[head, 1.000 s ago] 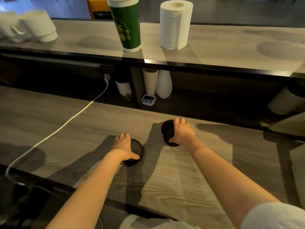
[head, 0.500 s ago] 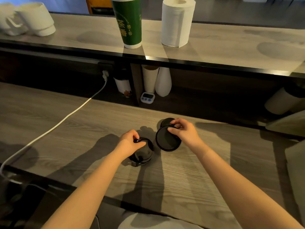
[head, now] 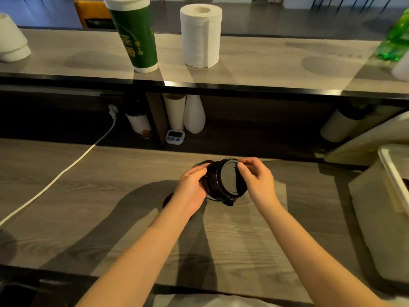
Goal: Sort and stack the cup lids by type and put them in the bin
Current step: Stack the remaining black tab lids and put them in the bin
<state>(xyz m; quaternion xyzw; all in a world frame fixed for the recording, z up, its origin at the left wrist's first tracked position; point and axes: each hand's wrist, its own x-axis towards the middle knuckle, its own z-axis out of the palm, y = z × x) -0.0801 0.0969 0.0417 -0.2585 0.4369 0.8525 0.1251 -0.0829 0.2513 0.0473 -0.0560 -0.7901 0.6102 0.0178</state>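
Observation:
Both hands hold black cup lids (head: 224, 181) pressed together as a small stack, lifted above the wooden counter (head: 99, 196) and tilted on edge. My left hand (head: 192, 189) grips the stack's left side. My right hand (head: 256, 179) pinches the front lid at its upper right rim. Another dark lid (head: 167, 200) lies on the counter, mostly hidden under my left wrist. A pale bin (head: 380, 209) stands at the right edge, its inside barely visible.
A white cable (head: 66, 171) runs across the counter's left side. On the raised shelf stand a tall green cup stack (head: 135, 38) and a paper roll (head: 201, 34). Under it are cup sleeves (head: 176, 111) and a small timer (head: 174, 136).
Each hand lifted a black lid off the counter, then brought them together in front of me into one stack. The view has shifted so the bin appears at the right.

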